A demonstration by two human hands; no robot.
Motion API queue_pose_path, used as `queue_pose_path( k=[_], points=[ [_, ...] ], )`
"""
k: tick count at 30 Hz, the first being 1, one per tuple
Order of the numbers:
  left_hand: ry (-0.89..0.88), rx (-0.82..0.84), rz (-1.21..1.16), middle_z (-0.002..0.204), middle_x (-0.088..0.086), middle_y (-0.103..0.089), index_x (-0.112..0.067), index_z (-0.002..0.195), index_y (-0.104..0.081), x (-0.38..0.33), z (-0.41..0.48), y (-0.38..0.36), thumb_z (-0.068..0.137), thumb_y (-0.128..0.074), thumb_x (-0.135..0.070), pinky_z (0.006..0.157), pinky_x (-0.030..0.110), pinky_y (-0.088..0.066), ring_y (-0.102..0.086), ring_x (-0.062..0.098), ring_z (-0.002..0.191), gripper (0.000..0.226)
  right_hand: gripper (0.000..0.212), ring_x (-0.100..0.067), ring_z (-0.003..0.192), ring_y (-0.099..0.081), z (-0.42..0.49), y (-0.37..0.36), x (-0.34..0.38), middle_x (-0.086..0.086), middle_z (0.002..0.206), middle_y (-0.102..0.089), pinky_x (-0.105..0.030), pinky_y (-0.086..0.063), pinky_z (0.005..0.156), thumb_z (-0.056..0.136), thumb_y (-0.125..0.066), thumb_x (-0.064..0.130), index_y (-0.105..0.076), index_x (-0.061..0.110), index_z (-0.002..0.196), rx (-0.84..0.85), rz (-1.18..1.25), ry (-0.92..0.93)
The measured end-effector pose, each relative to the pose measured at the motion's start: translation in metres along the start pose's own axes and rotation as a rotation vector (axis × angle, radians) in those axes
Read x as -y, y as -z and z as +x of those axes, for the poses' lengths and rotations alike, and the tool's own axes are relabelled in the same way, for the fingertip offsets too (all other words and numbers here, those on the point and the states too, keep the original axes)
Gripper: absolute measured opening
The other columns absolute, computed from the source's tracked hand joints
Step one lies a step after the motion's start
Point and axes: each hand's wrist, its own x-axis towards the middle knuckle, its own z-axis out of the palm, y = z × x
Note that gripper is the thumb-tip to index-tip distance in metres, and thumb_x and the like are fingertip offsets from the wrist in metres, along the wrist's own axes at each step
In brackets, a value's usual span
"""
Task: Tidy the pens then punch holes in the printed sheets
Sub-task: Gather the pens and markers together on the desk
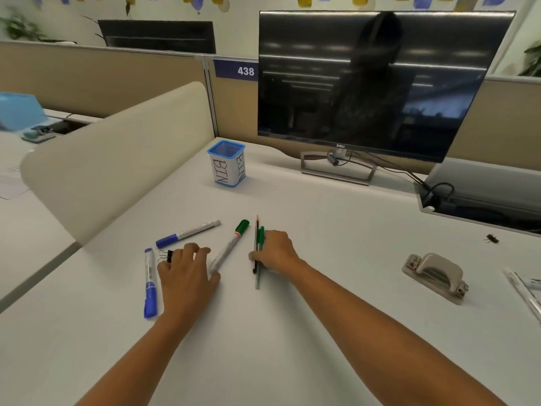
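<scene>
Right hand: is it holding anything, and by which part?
The right hand pinches a pencil and a green pen together at about mid-shaft. Both ends stick out past the fingers.

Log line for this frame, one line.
stage: tidying pens; left hand touching green marker; right hand gripping pencil, green pen; hole punch untouched

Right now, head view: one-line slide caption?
Right hand grips pencil and green pen, left hand by green-capped marker, BIN cup behind, on office desk.
</scene>
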Motion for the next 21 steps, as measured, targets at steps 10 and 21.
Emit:
queue_pose_path(
  k=[10,21],
  points=[
    [0.048,0.012,-0.129,0.15,0.003,-0.031,-0.022,0.141,-0.036,0.041,-0.019,-0.005,0.092,-0.043,-0.045,0.1,0.042,-0.035,-0.029,0.02,0.139,0.054,0.023,-0.034,0.112,-0.053,-0.02,-0.056,0.052,-0.02,0.121,-0.056,-0.036,-0.044,0.091,0.092,-0.04,0.007,-0.056,0.004,0.108,0.004,0.049,0.142],
    [-0.034,0.044,-0.036,0.147,0.0,-0.035,-0.021,0.136,-0.043,0.065,-0.009,-0.002,0.095,-0.036,-0.043,0.108,0.047,-0.026,-0.034,0.016,0.136,0.047,0.049,-0.027,0.131,-0.039,-0.018,-0.06,0.042,-0.012,0.142,-0.044,-0.033,-0.033,0.107,0.094,-0.039,0.007,-0.035,0.012,0.142,0.067,0.013,0.25]
  ],
)
